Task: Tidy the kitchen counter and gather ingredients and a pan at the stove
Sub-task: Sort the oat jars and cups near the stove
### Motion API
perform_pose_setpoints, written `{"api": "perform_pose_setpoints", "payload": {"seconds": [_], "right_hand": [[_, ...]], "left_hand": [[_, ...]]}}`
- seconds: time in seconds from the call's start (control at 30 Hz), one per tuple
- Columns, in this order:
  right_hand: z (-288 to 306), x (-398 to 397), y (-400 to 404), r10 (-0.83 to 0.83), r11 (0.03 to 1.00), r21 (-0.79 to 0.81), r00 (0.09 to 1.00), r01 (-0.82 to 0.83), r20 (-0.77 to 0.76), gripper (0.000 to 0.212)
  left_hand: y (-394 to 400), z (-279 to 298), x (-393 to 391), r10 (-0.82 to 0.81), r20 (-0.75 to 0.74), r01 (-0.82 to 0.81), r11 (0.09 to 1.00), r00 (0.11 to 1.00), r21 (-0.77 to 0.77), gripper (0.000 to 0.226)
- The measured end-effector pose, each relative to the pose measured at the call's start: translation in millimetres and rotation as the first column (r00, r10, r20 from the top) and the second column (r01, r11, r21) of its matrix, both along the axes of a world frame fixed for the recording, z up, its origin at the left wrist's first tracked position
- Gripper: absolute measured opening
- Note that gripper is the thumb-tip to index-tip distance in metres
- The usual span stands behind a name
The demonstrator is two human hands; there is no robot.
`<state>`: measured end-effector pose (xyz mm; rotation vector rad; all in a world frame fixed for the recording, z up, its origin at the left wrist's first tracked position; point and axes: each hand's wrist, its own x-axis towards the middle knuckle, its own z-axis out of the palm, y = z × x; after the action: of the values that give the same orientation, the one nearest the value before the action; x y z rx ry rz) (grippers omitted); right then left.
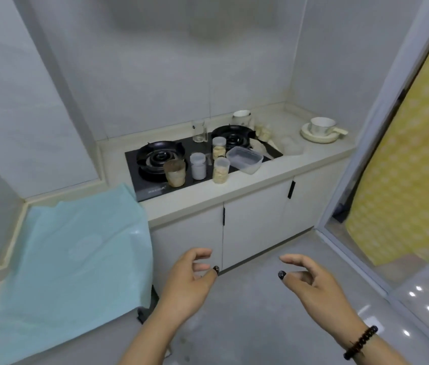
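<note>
Both hands, your left hand (184, 280) & right hand (311, 283), hung loose, holding nothing. Jars (220, 169) sat on the stove (155, 191) near the worktop's front edge. No pan seen yet; next you'd prob. need to find one.

Home kitchen: two-burner gas stove (203, 159) set in worktop (313, 156), jars (220, 170) on stove, cabinets (255, 219) below, tiled walls.

Glossy black glass stove (155, 192); beside it, a matt pale-blue cloth (76, 254); on it, a translucent plastic box (245, 159).
</note>
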<state>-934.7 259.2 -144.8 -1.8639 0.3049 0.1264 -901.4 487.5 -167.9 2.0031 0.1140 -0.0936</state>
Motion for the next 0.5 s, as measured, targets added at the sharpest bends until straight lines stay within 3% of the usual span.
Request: {"api": "perform_pose_setpoints", "payload": {"seconds": [0.2,0.5], "right_hand": [[8.0,59.9,-61.7,-0.023,0.999,-0.024,1.0,0.023,0.009,0.021],[-6.5,150.5,-95.4,-0.04,0.997,-0.071,0.999,0.038,-0.023,0.021]], "left_hand": [[-61.9,4.1,73.5,-0.037,0.027,0.038,0.999,0.999,-0.017,0.026],[-84.3,-9.2,190.0,-0.007,0.015,0.007,1.0,1.0,-0.018,0.028]]}}
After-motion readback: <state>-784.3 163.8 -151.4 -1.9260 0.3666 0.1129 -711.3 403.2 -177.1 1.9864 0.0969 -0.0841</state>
